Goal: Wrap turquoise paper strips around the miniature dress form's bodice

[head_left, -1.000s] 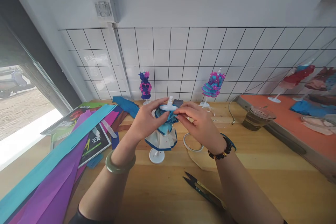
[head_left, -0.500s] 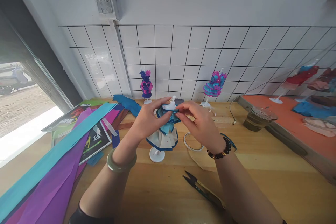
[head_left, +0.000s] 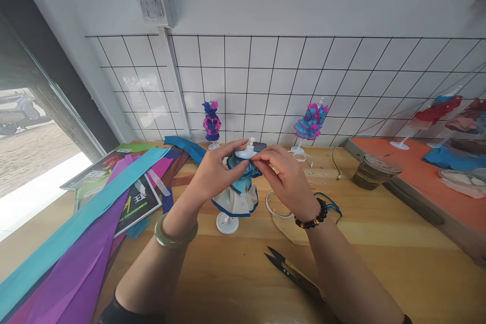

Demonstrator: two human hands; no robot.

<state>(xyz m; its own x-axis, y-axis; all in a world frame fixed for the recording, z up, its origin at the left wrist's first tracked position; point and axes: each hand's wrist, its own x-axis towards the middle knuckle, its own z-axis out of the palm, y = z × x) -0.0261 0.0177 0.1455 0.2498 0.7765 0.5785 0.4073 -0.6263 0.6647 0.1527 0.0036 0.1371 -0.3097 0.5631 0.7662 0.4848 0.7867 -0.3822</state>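
Observation:
A small white dress form (head_left: 249, 149) stands on a round white base in front of me, wearing a ruffled doll dress (head_left: 236, 199) in blue and cream with dark blue edging. My left hand (head_left: 218, 169) is wrapped about the left side of its top, thumb on the front of the bodice and fingers behind. My right hand (head_left: 283, 172) pinches the dress's upper edge at the right, thumb and forefinger together. The fingers cover part of the bodice. On the tabletop nearer me, a pair of thread snips (head_left: 294, 271) lies beside my right forearm.
Long crepe paper strips (head_left: 81, 217) lie over magazines (head_left: 138, 210) at left. Two dressed mini forms, one purple (head_left: 211, 124) and one blue-pink (head_left: 312, 122), stand by the tiled wall. A lidded cup (head_left: 375, 171) sits right, beside an orange surface (head_left: 379, 148). Cord loops (head_left: 279, 211) lie near my right hand.
My right hand has shifted slightly left along the dress's top edge, its wrist moving left too. The left hand keeps its hold, and the form stays where it was.

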